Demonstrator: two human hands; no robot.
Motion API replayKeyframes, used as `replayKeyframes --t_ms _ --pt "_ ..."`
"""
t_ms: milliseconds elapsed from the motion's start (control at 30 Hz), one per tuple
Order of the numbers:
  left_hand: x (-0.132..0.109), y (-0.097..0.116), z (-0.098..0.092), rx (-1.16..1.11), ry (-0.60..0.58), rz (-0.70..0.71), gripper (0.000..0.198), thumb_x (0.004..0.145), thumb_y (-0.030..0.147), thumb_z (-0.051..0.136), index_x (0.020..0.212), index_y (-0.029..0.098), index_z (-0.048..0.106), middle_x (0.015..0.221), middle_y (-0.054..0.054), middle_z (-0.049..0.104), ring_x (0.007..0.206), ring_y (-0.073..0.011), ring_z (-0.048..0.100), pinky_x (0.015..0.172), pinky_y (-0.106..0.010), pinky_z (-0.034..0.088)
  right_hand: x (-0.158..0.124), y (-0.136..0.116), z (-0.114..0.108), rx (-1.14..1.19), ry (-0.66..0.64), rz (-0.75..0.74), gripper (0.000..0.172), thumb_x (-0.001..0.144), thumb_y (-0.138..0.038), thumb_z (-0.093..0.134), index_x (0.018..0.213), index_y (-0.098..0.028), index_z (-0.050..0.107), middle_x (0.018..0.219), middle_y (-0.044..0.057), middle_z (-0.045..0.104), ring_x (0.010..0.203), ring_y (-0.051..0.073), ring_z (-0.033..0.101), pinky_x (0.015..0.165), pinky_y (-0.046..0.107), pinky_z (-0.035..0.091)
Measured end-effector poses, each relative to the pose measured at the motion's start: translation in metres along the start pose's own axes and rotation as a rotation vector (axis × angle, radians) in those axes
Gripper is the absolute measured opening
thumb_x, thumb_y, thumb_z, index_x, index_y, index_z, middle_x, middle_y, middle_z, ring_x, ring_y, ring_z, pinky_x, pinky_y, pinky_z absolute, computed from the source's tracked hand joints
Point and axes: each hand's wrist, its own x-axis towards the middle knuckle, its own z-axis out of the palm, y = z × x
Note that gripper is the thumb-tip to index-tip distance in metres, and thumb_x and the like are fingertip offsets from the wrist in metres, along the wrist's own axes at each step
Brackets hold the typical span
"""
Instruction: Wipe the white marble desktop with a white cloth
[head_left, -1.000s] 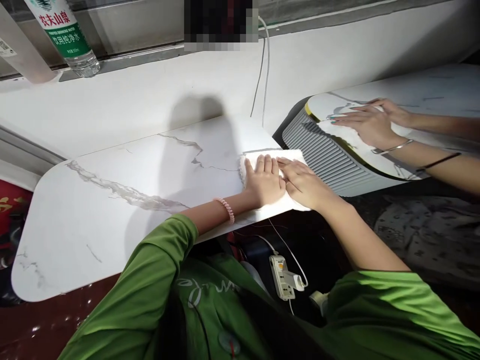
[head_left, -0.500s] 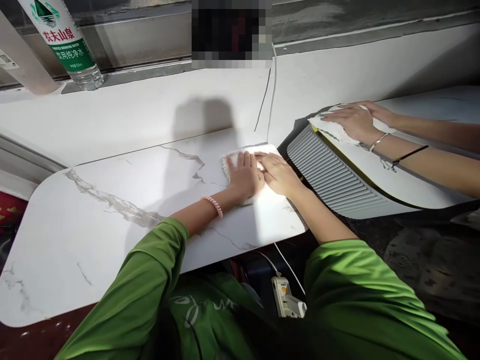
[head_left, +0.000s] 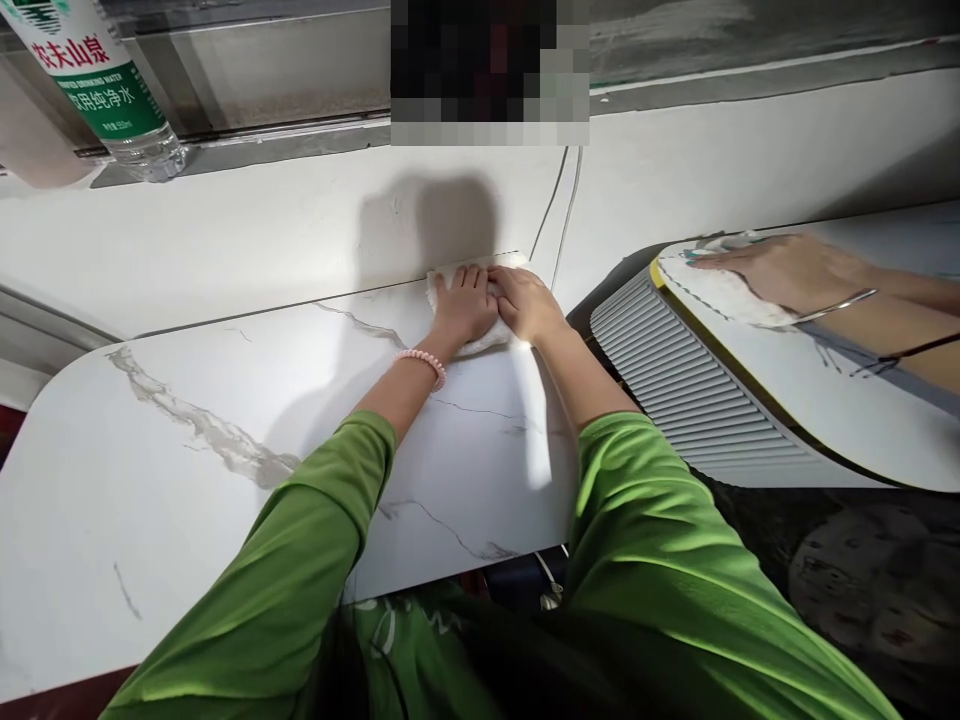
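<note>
Both my hands lie flat on a white cloth (head_left: 491, 342) at the back edge of the marble-patterned white tabletop (head_left: 405, 450). My left hand (head_left: 466, 308), a pink beaded bracelet at its wrist, presses on the cloth's middle with its fingers stretched toward the wall. Beside it, my right hand (head_left: 525, 302) rests on the cloth's right part, fingers extended. The two hands touch or nearly touch at the fingertips and thumbs. Neither hand is curled round the cloth; its underside is hidden.
On the right, another person's hand (head_left: 795, 272) presses a second white cloth (head_left: 731, 290) on a neighbouring table (head_left: 885, 400) with a ribbed side. A water bottle (head_left: 127, 100) stands on the windowsill at upper left. Cables (head_left: 568, 215) run down the wall.
My hands and the cloth have slid away from me to the tabletop's back edge, by the wall. The other person's hands and cloth have come nearer along the neighbouring table. My view has shifted.
</note>
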Motion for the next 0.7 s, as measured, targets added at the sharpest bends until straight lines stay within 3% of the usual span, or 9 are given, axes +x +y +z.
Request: replayKeyframes --t_ms 233,400,533,700 --pt "-0.01 0.001 -0.001 -0.006 -0.011 -0.005 0.056 0.098 0.023 0.021 0.152 0.01 0.03 0.16 -0.007 0.029 0.148 -0.0218 0.021 0.122 -0.05 0.01 -0.007 -0.004 0.002 -0.006 -0.008 0.038 0.051 0.08 -0.021 0.038 0.128 -0.017 0.056 0.14 0.011 0.057 0.131 0.029 0.05 0.113 0.052 0.035" --pt "-0.033 0.003 -0.002 -0.01 -0.043 0.003 0.057 0.098 0.025 0.02 0.154 0.012 0.028 0.161 -0.007 0.025 0.15 -0.0221 0.018 0.122 -0.051 0.008 -0.029 -0.026 -0.004 0.003 -0.014 0.06 0.053 0.082 -0.022 0.039 0.132 -0.018 0.054 0.143 0.01 0.055 0.134 0.029 0.047 0.115 0.056 0.032" --pt "-0.078 0.01 -0.006 -0.012 -0.083 0.051 0.057 0.099 0.026 0.019 0.154 0.009 0.026 0.162 -0.009 0.022 0.15 -0.0223 0.016 0.122 -0.051 0.007 -0.068 -0.063 -0.016 -0.011 -0.005 0.079 0.052 0.086 -0.022 0.038 0.134 -0.015 0.054 0.141 0.013 0.056 0.134 0.03 0.048 0.115 0.056 0.033" --pt "-0.158 0.027 -0.009 -0.004 -0.104 0.128 0.057 0.1 0.03 0.022 0.153 0.01 0.028 0.161 -0.011 0.023 0.15 -0.0251 0.015 0.122 -0.053 0.008 -0.14 -0.119 -0.038 -0.036 -0.002 0.064 0.051 0.09 -0.021 0.036 0.139 -0.014 0.05 0.143 0.013 0.054 0.135 0.029 0.047 0.116 0.055 0.033"
